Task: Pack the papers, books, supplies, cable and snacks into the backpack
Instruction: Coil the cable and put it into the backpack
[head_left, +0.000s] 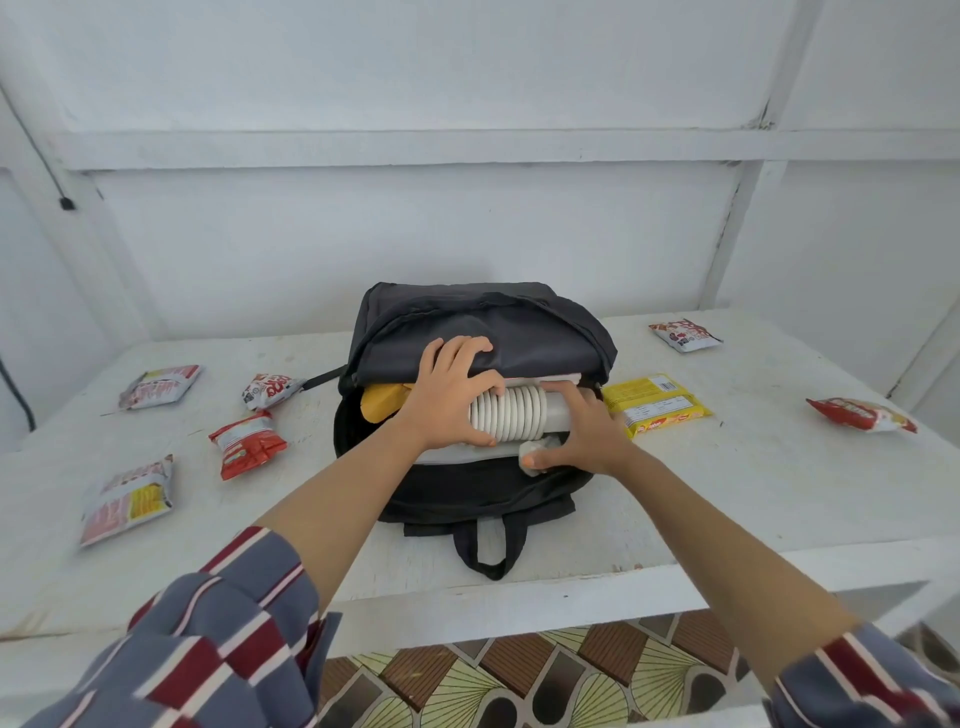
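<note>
A black backpack (467, 483) lies open in the middle of the white table, its flap folded back. Both hands hold a coiled white cable (511, 418) in its opening. My left hand (452, 395) wraps over the coil's left end, its fingers also touching the flap. At the coil's right end my right hand (582, 436) grips the cable, the thumb pressing a small white plug. A yellow envelope (379, 402) and white papers show inside the bag. Snack packets lie left (247, 444) and right (655, 402) of it.
More snack packets lie scattered: several on the left side (127, 499) (158, 385) (270, 389), two on the right (684, 334) (862, 414). The table's front edge (519, 603) runs below the bag's carry handle. A white wall stands close behind. Patterned floor shows below.
</note>
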